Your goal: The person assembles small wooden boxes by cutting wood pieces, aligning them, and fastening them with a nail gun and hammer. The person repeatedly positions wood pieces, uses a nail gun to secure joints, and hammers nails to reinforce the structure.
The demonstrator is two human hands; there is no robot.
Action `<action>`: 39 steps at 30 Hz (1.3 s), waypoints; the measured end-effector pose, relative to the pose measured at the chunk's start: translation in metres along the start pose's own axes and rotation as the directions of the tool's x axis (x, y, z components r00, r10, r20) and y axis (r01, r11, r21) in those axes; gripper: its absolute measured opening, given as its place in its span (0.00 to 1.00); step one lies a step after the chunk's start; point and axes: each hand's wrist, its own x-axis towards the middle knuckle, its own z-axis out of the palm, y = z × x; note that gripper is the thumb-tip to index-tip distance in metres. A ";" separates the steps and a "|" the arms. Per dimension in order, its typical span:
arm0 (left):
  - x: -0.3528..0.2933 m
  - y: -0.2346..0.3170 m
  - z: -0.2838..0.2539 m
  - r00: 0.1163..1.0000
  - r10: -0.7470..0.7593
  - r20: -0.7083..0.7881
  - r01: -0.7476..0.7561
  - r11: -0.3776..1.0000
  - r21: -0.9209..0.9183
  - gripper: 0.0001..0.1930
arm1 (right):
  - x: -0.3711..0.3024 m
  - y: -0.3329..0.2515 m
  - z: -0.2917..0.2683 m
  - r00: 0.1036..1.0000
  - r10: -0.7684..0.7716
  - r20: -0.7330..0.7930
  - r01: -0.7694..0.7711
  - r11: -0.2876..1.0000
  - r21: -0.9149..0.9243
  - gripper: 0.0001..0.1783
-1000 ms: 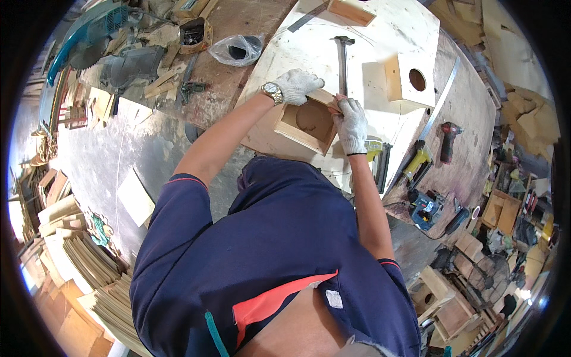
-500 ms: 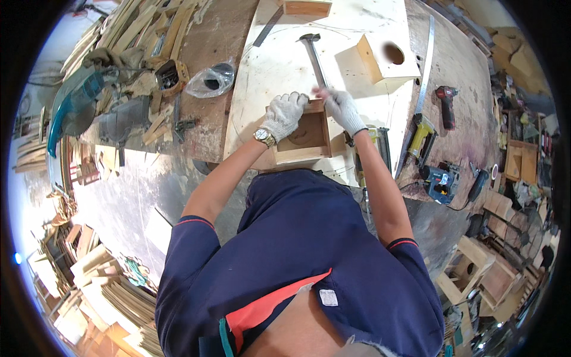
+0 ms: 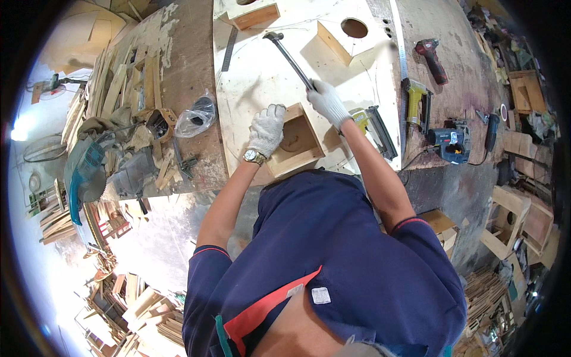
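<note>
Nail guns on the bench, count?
2: a nail gun on the white board, partly behind the right forearm; another right of the long ruler. Others may be hidden.

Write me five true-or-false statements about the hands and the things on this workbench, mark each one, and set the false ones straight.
1. The right hand grips the hammer by its handle. True.
2. The wristwatch is worn on the right. False: it is worn on the left.
3. The left hand is at the left side of the open wooden box. True.
4. The red-and-black power drill lies to the left of the wooden box. False: it lies to the right of it, farther from the person.
5. The clear plastic bag lies to the left of the wooden box. True.
</note>
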 end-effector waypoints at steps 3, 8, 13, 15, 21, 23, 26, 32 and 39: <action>0.000 -0.006 0.007 0.998 -0.046 0.047 0.045 0.999 0.026 0.30 | -0.077 -0.012 -0.018 0.998 0.050 0.027 -0.054 0.980 0.193 0.18; -0.003 -0.006 -0.004 1.000 -0.013 -0.005 0.013 0.995 -0.099 0.28 | -0.148 0.002 -0.021 0.963 -0.140 -0.228 0.152 0.988 0.038 0.18; -0.001 -0.007 0.004 1.000 -0.001 0.002 0.001 1.000 0.006 0.28 | -0.165 0.043 -0.014 1.000 -0.012 -0.026 0.012 1.000 0.022 0.22; -0.001 -0.005 0.003 1.000 -0.004 -0.019 0.004 1.000 0.006 0.28 | -0.175 0.053 -0.007 0.988 -0.106 -0.112 0.104 0.994 -0.027 0.23; 0.000 -0.002 -0.002 1.000 -0.030 0.000 0.030 1.000 0.000 0.29 | -0.180 0.058 -0.003 0.979 -0.077 -0.186 0.048 0.987 -0.153 0.23; 0.001 -0.001 -0.003 0.999 -0.031 -0.007 0.031 1.000 -0.002 0.29 | -0.178 0.057 -0.004 0.983 -0.060 -0.174 0.026 0.981 -0.193 0.23; 0.002 -0.001 -0.003 0.999 -0.016 -0.038 0.016 1.000 -0.006 0.28 | -0.169 0.063 -0.006 0.986 -0.090 -0.138 0.049 0.960 -0.277 0.22; -0.002 -0.003 0.009 0.996 -0.027 -0.087 0.031 0.999 0.040 0.25 | -0.169 0.051 -0.007 0.997 -0.015 -0.077 -0.023 0.878 -0.478 0.21; -0.001 0.002 0.016 0.990 -0.053 -0.134 0.071 0.989 0.128 0.14 | -0.169 0.069 -0.003 0.985 -0.144 -0.095 0.073 0.846 -0.528 0.18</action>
